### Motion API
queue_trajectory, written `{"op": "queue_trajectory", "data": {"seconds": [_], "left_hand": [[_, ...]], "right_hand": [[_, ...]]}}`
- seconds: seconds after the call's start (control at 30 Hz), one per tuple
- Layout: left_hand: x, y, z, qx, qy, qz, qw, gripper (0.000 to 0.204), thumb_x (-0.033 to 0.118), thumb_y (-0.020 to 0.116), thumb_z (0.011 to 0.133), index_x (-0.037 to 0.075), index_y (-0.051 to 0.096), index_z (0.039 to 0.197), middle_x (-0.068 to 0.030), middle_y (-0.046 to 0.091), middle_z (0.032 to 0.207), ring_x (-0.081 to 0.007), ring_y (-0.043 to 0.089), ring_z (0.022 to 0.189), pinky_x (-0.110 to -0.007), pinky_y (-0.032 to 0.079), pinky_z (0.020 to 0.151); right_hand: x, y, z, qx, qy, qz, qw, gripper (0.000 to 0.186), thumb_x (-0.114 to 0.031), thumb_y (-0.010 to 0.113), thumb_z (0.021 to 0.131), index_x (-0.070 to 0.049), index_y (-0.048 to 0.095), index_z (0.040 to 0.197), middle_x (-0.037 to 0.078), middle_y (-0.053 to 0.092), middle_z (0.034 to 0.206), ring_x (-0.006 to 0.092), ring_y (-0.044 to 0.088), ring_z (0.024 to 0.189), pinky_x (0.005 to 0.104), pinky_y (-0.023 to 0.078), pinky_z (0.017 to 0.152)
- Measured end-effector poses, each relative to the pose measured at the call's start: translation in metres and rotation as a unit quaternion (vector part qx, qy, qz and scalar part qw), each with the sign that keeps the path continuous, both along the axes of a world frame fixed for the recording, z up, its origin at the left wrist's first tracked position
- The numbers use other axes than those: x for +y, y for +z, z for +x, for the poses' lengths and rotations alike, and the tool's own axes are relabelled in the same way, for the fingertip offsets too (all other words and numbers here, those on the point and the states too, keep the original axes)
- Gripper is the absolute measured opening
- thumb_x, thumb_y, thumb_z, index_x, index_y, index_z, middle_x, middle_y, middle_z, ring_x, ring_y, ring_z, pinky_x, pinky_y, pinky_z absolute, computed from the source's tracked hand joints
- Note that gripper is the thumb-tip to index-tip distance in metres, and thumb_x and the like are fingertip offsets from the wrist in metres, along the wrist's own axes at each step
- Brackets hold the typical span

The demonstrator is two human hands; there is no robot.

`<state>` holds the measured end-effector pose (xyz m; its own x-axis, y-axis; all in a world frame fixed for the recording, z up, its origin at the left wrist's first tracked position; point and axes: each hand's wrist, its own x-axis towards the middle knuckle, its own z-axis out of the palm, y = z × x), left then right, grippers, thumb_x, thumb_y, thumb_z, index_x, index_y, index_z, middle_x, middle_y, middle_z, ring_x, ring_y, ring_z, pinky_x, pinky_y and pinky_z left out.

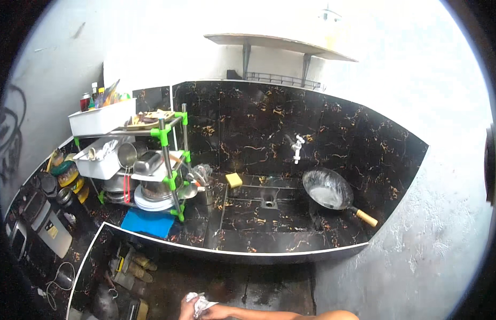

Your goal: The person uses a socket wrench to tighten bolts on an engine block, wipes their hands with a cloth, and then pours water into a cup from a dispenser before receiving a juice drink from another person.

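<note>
Low in the picture, in front of the counter, my hands are together around a crumpled white cloth (204,305). My left hand (187,309) is closed on its left side, and part of that hand is cut off by the lower edge. Reaching in from the lower right, my right hand (212,312) grips the same cloth from the other side. The fingers of both hands are partly hidden by the cloth. Neither hand touches the counter.
On the black counter, a wok (328,189) with a wooden handle leans at the right of the sunken basin (266,217). A yellow sponge (233,180) lies at its far left, below a white tap (297,149). A green-jointed rack (164,136) holds dishes, beside a blue cloth (149,224).
</note>
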<state>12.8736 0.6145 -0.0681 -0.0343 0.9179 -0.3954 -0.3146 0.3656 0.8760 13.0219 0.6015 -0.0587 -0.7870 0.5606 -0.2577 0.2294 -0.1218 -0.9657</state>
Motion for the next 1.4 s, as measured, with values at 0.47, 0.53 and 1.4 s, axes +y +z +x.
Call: {"op": "queue_trajectory", "data": {"seconds": [0.47, 0.53, 1.4], "left_hand": [[0.031, 0.077, 0.026, 0.235, 0.266, 0.254, 0.9, 0.064, 0.008, 0.067, 0.074, 0.008, 0.033, 0.129, -0.0159, 0.048, 0.12, -0.0282, 0.046, 0.115, -0.038, 0.038, 0.096], [0.023, 0.076, -0.003, 0.21, 0.284, 0.218, 0.91, 0.046, 0.01, 0.064, 0.078, 0.006, 0.041, 0.117, -0.0145, 0.054, 0.11, -0.026, 0.052, 0.106, -0.037, 0.043, 0.088], [-0.217, 0.029, -0.296, -0.27, 0.234, 0.183, 0.916, 0.057, 0.047, 0.046, 0.088, 0.007, 0.04, 0.128, -0.0106, 0.051, 0.123, -0.0226, 0.052, 0.108, -0.038, 0.04, 0.094]], "right_hand": [[0.09, -0.028, -0.083, 0.285, -0.37, -0.09, 0.879, 0.036, -0.03, 0.045, 0.09, -0.001, 0.047, 0.112, 0.015, 0.051, 0.108, 0.0256, 0.049, 0.101, 0.0336, 0.041, 0.085], [0.059, 0.019, -0.111, 0.22, -0.42, 0.066, 0.878, 0.035, -0.028, 0.046, 0.089, 0.0, 0.048, 0.11, 0.016, 0.051, 0.108, 0.0265, 0.049, 0.1, 0.0349, 0.041, 0.085], [-0.136, 0.063, -0.392, 0.204, -0.079, 0.212, 0.952, 0.083, -0.026, 0.063, 0.077, -0.001, 0.016, 0.14, 0.022, 0.01, 0.146, 0.0332, 0.007, 0.136, 0.0389, 0.009, 0.11]]}}
